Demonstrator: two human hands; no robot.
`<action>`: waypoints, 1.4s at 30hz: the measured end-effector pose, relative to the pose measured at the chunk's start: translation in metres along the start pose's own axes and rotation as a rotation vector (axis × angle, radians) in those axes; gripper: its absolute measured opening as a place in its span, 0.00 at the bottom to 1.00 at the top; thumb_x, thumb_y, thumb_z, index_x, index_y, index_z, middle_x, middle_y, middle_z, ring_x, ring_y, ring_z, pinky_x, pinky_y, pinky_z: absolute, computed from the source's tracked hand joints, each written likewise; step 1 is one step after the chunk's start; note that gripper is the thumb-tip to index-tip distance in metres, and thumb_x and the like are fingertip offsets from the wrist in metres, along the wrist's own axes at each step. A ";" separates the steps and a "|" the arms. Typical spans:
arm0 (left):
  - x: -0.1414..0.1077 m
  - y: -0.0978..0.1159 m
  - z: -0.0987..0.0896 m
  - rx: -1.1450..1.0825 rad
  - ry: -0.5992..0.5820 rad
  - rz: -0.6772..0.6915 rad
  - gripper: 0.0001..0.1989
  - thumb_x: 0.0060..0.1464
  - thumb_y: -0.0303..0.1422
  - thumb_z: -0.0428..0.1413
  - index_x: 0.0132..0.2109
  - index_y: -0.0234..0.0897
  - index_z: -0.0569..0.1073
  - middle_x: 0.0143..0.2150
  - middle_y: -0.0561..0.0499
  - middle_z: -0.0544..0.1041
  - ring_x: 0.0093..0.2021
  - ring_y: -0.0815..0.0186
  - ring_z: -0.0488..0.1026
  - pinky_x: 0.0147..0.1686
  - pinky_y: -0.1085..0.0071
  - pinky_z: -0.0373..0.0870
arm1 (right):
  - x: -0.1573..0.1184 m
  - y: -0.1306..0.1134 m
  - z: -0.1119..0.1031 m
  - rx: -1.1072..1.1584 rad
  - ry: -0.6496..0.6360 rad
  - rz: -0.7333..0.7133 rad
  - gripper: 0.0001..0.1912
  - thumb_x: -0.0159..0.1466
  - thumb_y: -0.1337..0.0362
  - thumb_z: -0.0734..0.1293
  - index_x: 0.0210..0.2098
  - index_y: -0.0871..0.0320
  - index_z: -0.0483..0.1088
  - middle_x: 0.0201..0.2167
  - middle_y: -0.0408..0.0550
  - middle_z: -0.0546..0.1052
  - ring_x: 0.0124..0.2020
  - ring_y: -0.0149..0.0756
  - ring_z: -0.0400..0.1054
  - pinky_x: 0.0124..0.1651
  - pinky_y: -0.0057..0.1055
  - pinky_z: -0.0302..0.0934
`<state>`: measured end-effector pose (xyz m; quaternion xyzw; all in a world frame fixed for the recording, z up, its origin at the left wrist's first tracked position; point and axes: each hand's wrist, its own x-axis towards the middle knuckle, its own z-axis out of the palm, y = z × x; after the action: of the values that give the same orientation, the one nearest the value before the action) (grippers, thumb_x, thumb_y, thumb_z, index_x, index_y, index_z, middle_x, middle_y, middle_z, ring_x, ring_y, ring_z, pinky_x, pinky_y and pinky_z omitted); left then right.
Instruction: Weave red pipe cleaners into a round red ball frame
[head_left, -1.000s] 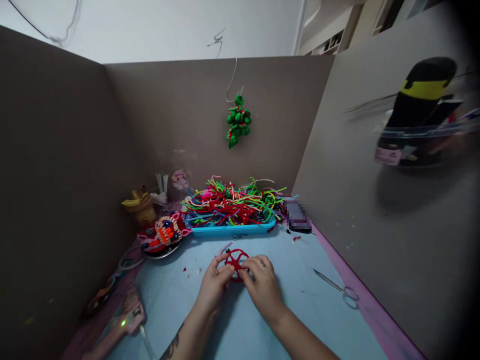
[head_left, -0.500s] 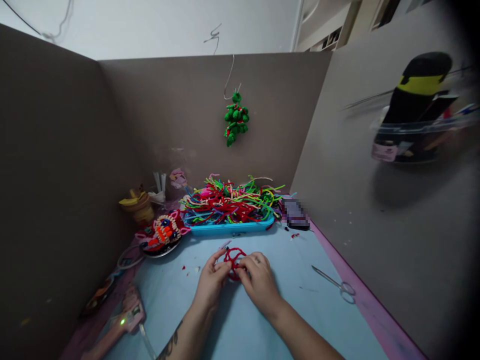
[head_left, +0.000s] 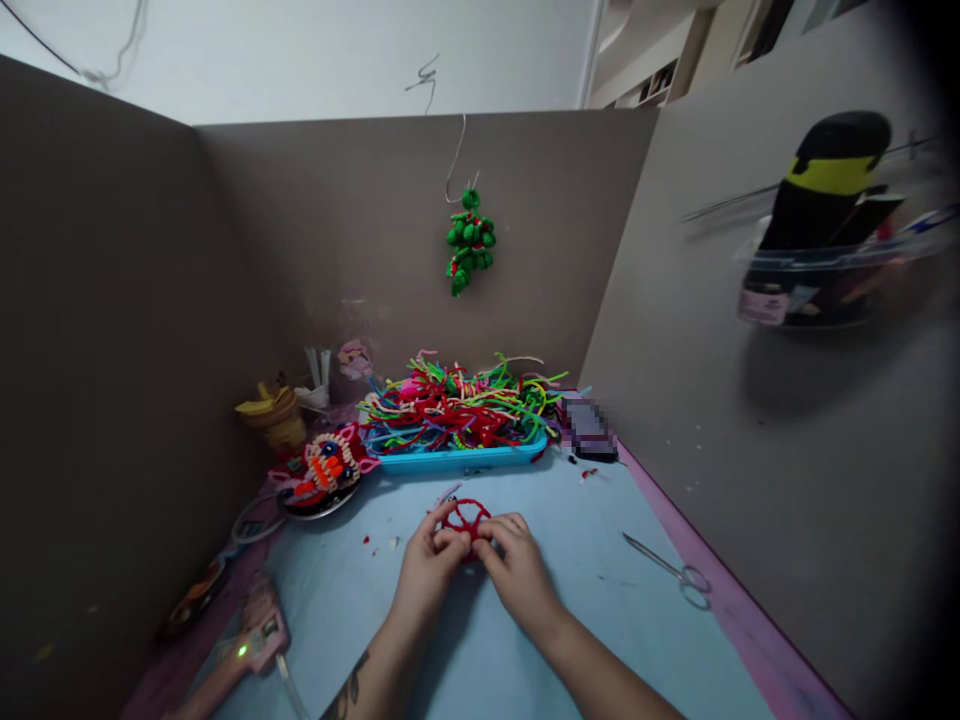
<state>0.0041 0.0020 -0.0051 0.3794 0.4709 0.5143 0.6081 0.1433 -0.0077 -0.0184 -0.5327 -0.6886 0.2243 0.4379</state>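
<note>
A red pipe-cleaner ring with spokes (head_left: 468, 514), like a small wheel, is held just above the blue table cover. My left hand (head_left: 429, 555) pinches its left side between thumb and fingers. On the opposite side my right hand (head_left: 517, 560) grips it too, thumb and fingertips close to the spokes' middle. Both thumbs nearly meet at the lower centre, and the fingers partly hide the ring's lower edge. Just behind the ring, a thin pale purple piece (head_left: 450, 492) lies on the cover.
A blue tray (head_left: 465, 459) heaped with coloured pipe cleaners (head_left: 465, 405) stands at the back. Scissors (head_left: 671, 572) lie right; a pink glue gun (head_left: 259, 635) is left. A pipe-cleaner animal face (head_left: 330, 465) sits on a plate. Grey partitions (head_left: 375, 220) enclose the table; a green ornament (head_left: 471, 245) hangs behind.
The red ring has turned slightly, so its spokes show more plainly. My left thumb has shifted toward the ring's centre, nearer my right thumb. Both hands keep their hold.
</note>
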 end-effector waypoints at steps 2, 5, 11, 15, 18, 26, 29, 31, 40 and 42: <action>0.000 0.000 0.000 0.000 0.002 0.002 0.34 0.36 0.38 0.69 0.52 0.30 0.73 0.18 0.57 0.72 0.19 0.73 0.62 0.24 0.75 0.57 | -0.001 0.001 0.001 0.016 -0.002 0.007 0.07 0.62 0.71 0.64 0.31 0.55 0.73 0.32 0.47 0.77 0.40 0.42 0.66 0.42 0.35 0.61; 0.001 -0.002 0.000 -0.039 0.033 0.022 0.35 0.34 0.39 0.70 0.52 0.32 0.72 0.19 0.55 0.74 0.21 0.71 0.67 0.26 0.74 0.59 | -0.001 0.002 0.003 0.033 0.012 0.014 0.07 0.61 0.71 0.64 0.33 0.55 0.73 0.33 0.46 0.78 0.40 0.41 0.67 0.43 0.34 0.61; 0.003 -0.002 -0.002 -0.049 0.060 -0.062 0.37 0.34 0.42 0.70 0.52 0.30 0.71 0.14 0.60 0.67 0.15 0.75 0.58 0.19 0.76 0.47 | -0.002 0.001 0.004 -0.011 0.056 -0.001 0.07 0.59 0.73 0.64 0.30 0.55 0.70 0.29 0.45 0.76 0.37 0.40 0.68 0.39 0.33 0.61; 0.003 0.000 -0.004 -0.029 0.065 -0.065 0.38 0.35 0.44 0.69 0.52 0.29 0.70 0.13 0.61 0.65 0.14 0.75 0.57 0.18 0.76 0.46 | -0.001 -0.001 0.001 -0.107 0.051 -0.069 0.07 0.60 0.72 0.64 0.28 0.54 0.68 0.27 0.44 0.75 0.36 0.40 0.66 0.38 0.33 0.59; 0.002 0.002 -0.003 -0.017 0.063 -0.037 0.39 0.36 0.43 0.69 0.54 0.29 0.69 0.15 0.60 0.68 0.15 0.75 0.59 0.18 0.77 0.49 | -0.001 0.000 0.000 -0.158 -0.001 -0.080 0.07 0.61 0.72 0.65 0.28 0.55 0.68 0.29 0.44 0.74 0.36 0.40 0.65 0.39 0.33 0.58; -0.001 0.008 0.000 -0.012 0.041 -0.030 0.42 0.36 0.43 0.69 0.56 0.28 0.67 0.15 0.60 0.69 0.15 0.74 0.60 0.19 0.77 0.51 | -0.002 0.000 0.002 -0.147 -0.051 -0.072 0.06 0.61 0.72 0.66 0.29 0.56 0.69 0.33 0.46 0.73 0.40 0.41 0.64 0.43 0.35 0.59; -0.001 0.008 -0.001 -0.014 0.044 -0.031 0.42 0.34 0.43 0.70 0.55 0.29 0.67 0.17 0.57 0.72 0.15 0.74 0.61 0.19 0.77 0.52 | -0.002 -0.001 0.000 -0.163 -0.030 -0.068 0.07 0.60 0.74 0.66 0.29 0.56 0.69 0.34 0.46 0.72 0.40 0.41 0.64 0.43 0.35 0.59; 0.000 0.008 -0.001 -0.029 0.069 -0.011 0.41 0.33 0.41 0.70 0.54 0.30 0.68 0.20 0.55 0.75 0.17 0.73 0.64 0.21 0.76 0.56 | -0.002 -0.002 -0.001 -0.171 -0.015 -0.077 0.08 0.60 0.75 0.65 0.30 0.55 0.69 0.34 0.46 0.72 0.40 0.41 0.64 0.44 0.36 0.59; -0.003 0.001 0.001 -0.091 0.030 0.021 0.28 0.34 0.37 0.70 0.44 0.38 0.70 0.21 0.56 0.76 0.23 0.68 0.72 0.29 0.73 0.65 | -0.007 -0.003 0.004 -0.144 0.059 -0.119 0.10 0.61 0.75 0.61 0.29 0.55 0.67 0.33 0.48 0.71 0.39 0.42 0.63 0.43 0.37 0.59; -0.003 0.001 0.002 -0.099 0.033 0.018 0.27 0.34 0.37 0.70 0.43 0.38 0.70 0.21 0.56 0.76 0.23 0.69 0.71 0.29 0.74 0.64 | -0.007 -0.004 0.004 -0.144 0.054 -0.120 0.10 0.61 0.75 0.60 0.29 0.55 0.67 0.33 0.48 0.71 0.39 0.42 0.63 0.42 0.37 0.59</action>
<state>0.0060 -0.0012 -0.0029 0.3446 0.4515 0.5487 0.6134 0.1377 -0.0151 -0.0200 -0.5264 -0.7215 0.1334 0.4295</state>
